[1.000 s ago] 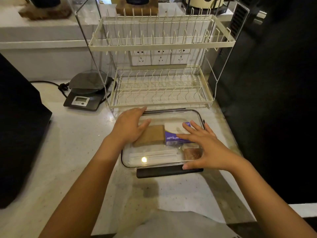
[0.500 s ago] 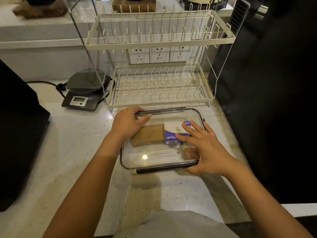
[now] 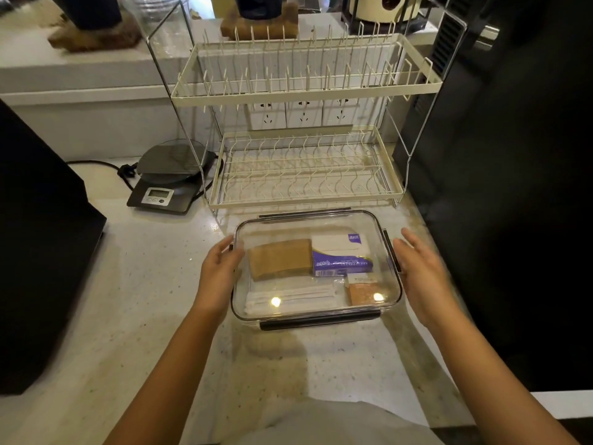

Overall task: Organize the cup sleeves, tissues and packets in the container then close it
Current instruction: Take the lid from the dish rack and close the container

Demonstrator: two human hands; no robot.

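The clear plastic container (image 3: 316,220) sat on the speckled countertop (image 3: 144,300), just in front of the cream two-tier dish rack (image 3: 305,168), with its transparent lid (image 3: 321,226) on top and dark clips along the near and right edges. Through the lid, the brown cup sleeves (image 3: 280,258) lay at the left, touching the purple-and-white tissue pack (image 3: 341,256) to their right. White packets (image 3: 290,298) lay along the near wall, and a small brown packet (image 3: 362,292) sat in the near right corner.

The left hand (image 3: 219,274) rested against the container's left side, fingers loosely curled and slightly apart; whether they actually pressed the side clip was hard to tell. The right hand (image 3: 422,277) stood flat beside the right clip, fingers extended together, seemingly just clear of it.

A digital kitchen scale (image 3: 170,178) stood at the rack's left.
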